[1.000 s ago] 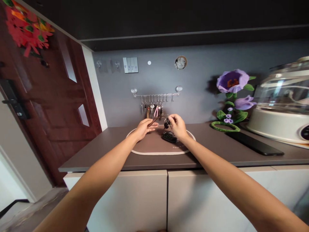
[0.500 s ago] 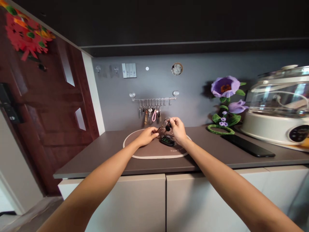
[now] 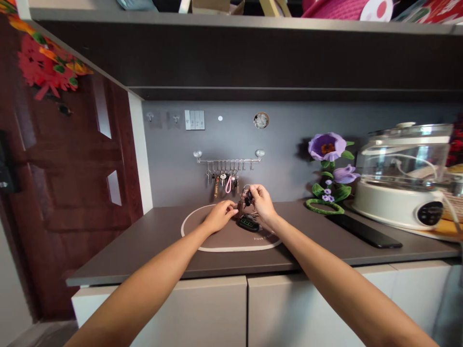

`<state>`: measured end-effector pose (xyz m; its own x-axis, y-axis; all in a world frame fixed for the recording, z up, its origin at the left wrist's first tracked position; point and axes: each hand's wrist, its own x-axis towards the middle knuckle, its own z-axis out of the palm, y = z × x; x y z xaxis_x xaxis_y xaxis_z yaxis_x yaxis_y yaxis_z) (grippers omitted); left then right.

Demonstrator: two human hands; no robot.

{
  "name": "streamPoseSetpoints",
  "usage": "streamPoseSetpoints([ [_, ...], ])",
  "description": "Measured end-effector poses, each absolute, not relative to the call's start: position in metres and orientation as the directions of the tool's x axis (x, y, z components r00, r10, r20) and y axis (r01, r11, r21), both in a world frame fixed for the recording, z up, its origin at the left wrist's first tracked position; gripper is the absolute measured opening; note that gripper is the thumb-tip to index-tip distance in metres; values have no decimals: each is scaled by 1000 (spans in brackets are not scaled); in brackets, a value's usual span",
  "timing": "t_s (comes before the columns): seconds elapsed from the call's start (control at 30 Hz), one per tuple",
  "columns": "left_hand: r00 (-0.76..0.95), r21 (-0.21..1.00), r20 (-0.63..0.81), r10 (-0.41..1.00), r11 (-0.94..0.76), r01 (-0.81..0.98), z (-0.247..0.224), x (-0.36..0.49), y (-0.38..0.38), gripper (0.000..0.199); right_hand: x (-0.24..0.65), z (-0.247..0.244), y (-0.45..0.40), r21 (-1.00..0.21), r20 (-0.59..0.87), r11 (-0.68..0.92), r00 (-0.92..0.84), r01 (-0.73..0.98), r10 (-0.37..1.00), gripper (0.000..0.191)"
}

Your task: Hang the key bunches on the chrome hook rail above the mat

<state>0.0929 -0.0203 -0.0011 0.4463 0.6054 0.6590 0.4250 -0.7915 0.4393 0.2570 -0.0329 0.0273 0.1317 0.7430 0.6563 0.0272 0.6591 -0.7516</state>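
Note:
Raised just above the mat, a key ring with dark keys (image 3: pixel 248 197) is pinched in the fingers of my right hand (image 3: pixel 263 203). My left hand (image 3: pixel 221 215) is closed at the fingertips beside a small brown piece (image 3: pixel 239 209) under the ring; what exactly it grips is too small to make out. Below and between both hands, a black remote with green-edged buttons (image 3: pixel 248 222) lies on the brown oval mat (image 3: pixel 217 238), with more keys partly hidden behind it. Behind my hands, several keys and a pink loop (image 3: pixel 228 184) hang from a hook rail (image 3: pixel 228 160) on the wall.
A dark shelf (image 3: pixel 253 58) overhangs the counter (image 3: pixel 144 250). To the right stand a purple felt flower (image 3: pixel 327 147), a black phone (image 3: pixel 363 230) and a white appliance with a clear top (image 3: pixel 394 202). A dark red door (image 3: pixel 72 202) is at the left.
My view has tilted up, showing items on the shelf above. Both hands stay close together over the mat, and my right hand still holds the key ring.

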Motion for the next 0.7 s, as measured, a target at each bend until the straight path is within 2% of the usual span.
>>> streamPoseSetpoints([
  [0.33,314,404,753,579,-782,474,-1,92,-18,21,253,46,-2,-768,639,640,101,29,762,36],
  [0.7,306,361,763,569,-768,529,-4,93,-15,21,245,85,38,-812,539,577,266,-90,799,28],
])
